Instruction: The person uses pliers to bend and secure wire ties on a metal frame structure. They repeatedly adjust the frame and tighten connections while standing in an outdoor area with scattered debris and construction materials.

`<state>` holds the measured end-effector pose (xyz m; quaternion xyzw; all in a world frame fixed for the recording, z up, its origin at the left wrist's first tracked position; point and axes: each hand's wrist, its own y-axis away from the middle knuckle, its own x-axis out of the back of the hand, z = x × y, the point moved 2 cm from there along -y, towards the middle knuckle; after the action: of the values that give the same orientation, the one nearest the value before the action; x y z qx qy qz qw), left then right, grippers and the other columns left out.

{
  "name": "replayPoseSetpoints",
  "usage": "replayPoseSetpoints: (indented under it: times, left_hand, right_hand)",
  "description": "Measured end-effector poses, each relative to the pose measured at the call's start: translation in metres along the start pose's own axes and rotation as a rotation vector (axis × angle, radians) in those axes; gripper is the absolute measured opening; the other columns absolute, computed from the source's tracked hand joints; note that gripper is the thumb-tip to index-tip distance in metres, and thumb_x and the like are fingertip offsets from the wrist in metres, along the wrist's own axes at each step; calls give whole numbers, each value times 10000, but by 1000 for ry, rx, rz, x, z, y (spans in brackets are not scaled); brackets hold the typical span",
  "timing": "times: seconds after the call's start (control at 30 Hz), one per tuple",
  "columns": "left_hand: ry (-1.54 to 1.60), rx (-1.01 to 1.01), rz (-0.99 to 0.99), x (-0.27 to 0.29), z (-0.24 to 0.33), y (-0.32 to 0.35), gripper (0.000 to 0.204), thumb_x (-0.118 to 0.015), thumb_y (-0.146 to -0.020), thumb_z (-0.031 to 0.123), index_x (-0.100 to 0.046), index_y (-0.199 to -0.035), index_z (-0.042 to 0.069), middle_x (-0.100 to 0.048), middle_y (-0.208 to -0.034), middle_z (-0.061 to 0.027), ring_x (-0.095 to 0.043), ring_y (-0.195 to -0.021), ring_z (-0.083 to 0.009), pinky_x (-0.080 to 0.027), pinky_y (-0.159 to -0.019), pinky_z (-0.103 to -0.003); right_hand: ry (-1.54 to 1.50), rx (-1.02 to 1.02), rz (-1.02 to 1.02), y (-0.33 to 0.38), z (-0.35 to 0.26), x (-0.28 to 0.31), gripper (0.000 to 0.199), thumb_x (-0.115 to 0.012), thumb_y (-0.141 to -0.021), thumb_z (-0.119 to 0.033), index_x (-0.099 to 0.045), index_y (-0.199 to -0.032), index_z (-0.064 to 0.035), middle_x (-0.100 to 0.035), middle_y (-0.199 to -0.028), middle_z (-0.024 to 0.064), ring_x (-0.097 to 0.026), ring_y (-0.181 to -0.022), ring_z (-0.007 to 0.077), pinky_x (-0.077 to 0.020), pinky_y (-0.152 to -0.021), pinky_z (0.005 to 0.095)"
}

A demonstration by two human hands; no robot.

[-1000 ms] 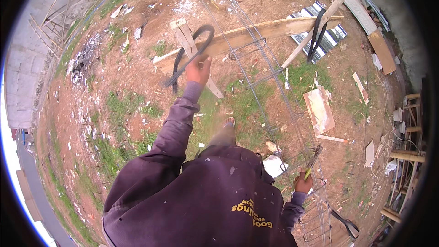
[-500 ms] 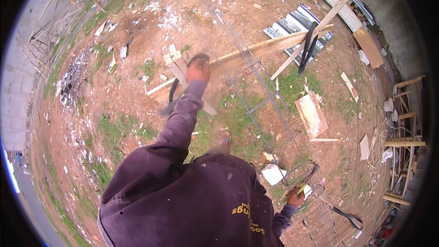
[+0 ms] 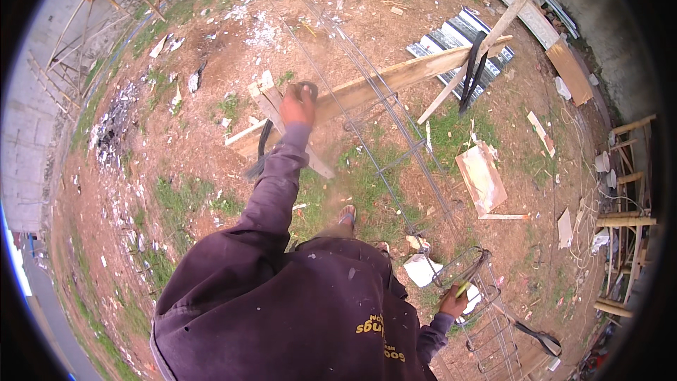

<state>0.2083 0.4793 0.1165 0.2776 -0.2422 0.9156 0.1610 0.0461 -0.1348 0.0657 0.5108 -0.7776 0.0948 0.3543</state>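
Note:
Stretched out ahead, my left hand [image 3: 297,107] is closed around a dark bundle of thin wire [image 3: 261,159]. The bundle hangs beside a wooden trestle, its loose grey strands fanning out below. Behind that hand runs a long wooden plank [image 3: 395,79], held up by crossed boards [image 3: 276,109] at its left end. At lower right, my right hand [image 3: 453,301] grips a tool with a yellow-green handle [image 3: 462,288]; its working end is hard to make out. The hand is next to a steel rebar cage [image 3: 411,152], whose long bars and stirrups cross over the plank.
Black straps or wire [image 3: 474,74] hang where the plank meets a slanted post [image 3: 511,14]. Corrugated metal sheets [image 3: 451,32] lie behind it. A plywood piece [image 3: 482,180] rests right of the cage. Scraps litter the dirt and grass; timber racking [image 3: 627,222] stands far right.
My left hand has shifted slightly left, still with the wire bundle. My right hand has moved a little, keeping the yellow-green-handled tool.

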Motion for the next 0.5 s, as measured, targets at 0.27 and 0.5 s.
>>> replayPoseSetpoints:
  times: [0.27,0.5]
  left_hand:
    - [2,162,-103,-14,5,-25,404,-467,-923,349,-618,-827,-13,-656,-706,-207,-652,-601,-322,-502,-563,-455]
    - [411,658,-241,-25,5,-45,302,-511,-875,199,-714,-774,1,-635,-638,-133,-605,-529,-220,-465,-490,-348]
  right_hand:
    - [-15,25,-110,-22,36,10,345,-640,-909,-297,-630,-754,11,-587,-539,76,-569,-481,172,-431,-473,340]
    - [30,123,-112,-30,47,32,370,-635,-916,-316,-631,-733,5,-600,-541,80,-599,-485,181,-458,-480,348]
